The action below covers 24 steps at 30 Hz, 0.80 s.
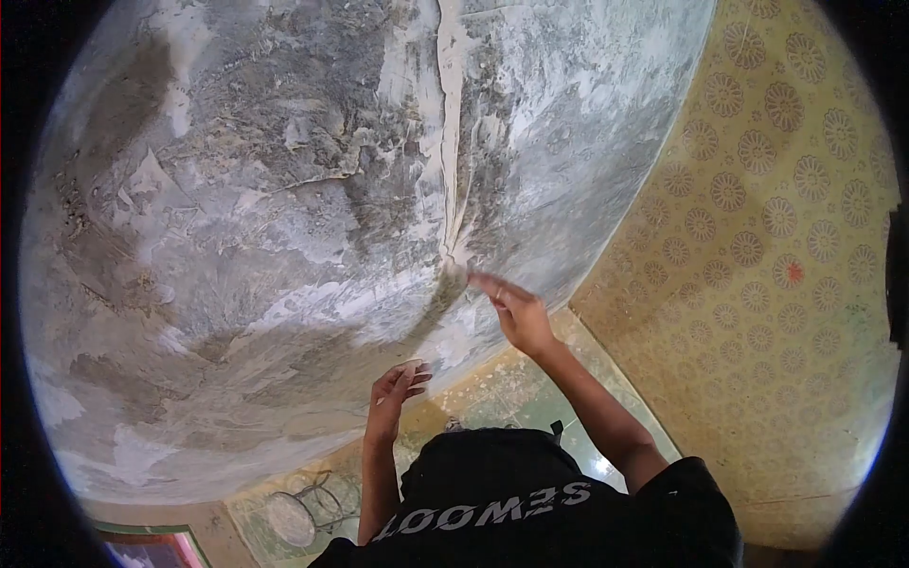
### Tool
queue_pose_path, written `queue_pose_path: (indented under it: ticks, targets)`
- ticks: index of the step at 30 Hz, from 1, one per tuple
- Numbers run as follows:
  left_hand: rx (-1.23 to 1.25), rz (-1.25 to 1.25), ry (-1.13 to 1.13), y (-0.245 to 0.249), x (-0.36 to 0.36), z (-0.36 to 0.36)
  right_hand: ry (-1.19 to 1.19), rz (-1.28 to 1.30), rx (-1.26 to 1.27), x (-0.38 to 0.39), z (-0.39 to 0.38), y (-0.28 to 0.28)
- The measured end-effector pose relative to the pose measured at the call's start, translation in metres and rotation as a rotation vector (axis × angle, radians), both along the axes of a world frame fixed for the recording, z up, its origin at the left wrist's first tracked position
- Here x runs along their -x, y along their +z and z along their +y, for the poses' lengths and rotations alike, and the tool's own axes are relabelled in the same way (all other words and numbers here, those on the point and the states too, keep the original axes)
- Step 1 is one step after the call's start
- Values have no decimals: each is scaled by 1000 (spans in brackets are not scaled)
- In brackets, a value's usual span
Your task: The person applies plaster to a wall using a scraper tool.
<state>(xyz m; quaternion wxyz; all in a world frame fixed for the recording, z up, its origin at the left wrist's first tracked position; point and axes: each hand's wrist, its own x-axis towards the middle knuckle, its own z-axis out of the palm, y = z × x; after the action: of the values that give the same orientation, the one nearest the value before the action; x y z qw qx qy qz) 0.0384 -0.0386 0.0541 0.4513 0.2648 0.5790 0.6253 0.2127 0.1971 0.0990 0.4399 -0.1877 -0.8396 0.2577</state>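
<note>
A rough grey plaster wall (284, 218) fills the view before me, with a raised pale seam of plaster (451, 114) running down its middle. My right hand (521, 312) reaches to the seam's lower end, fingers closed together and pointing left. A small blurred pale patch shows just beyond its fingertips; I cannot tell what the hand grips. Lower and to the left, my left hand (396, 390) is held up near the wall, its fingers curled round a thin pale flat piece (414, 366).
On the right stands a yellowish wall with a flower pattern (757, 237), meeting the plaster wall in a corner. Below lies a spattered greenish floor (511, 388). A round pale object (290, 519) with dark loops beside it rests at the lower left, near a framed opening (151, 549).
</note>
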Motion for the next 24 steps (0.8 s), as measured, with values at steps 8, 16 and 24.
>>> queue_pose_path:
  ticks: [8,16,24]
  targets:
    - [22,20,-11,6,0,5,-66,102,89,-23,32,66]
    - [16,15,15,11,-10,-5,91,285,127,12,47,50]
    - [21,31,6,15,-15,-5,223,158,230,8,-2,6]
